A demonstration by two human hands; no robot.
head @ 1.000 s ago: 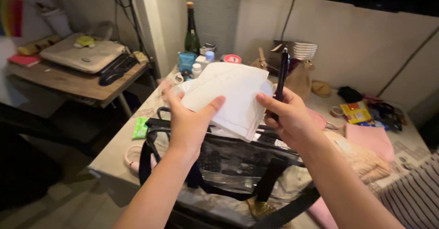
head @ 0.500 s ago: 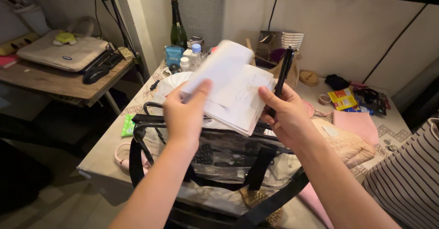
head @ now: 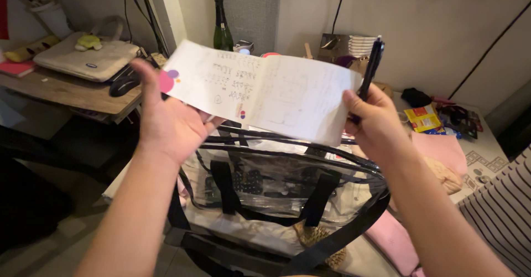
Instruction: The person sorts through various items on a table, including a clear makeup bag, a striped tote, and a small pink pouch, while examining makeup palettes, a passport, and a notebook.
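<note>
A white sheet of paper point(head: 265, 91) with faint printed marks is spread wide in front of me. My left hand point(head: 166, 122) holds its left end, thumb up along the edge. My right hand point(head: 376, 122) pinches the right end and also grips a dark pen point(head: 371, 66) that points upward. Just below the paper stands a clear plastic bag point(head: 276, 188) with black straps and trim, holding dark items inside.
A green bottle point(head: 222, 28) stands at the back by the wall. A beige case point(head: 88, 58) and black mouse point(head: 123, 86) lie on a wooden side desk at left. Pink cloth point(head: 440, 149), a yellow packet point(head: 423, 117) and small clutter cover the table's right side.
The folded bundle of paper has been opened out into one wide sheet. My left hand moved left and turned palm-up; my right hand moved slightly right with the pen.
</note>
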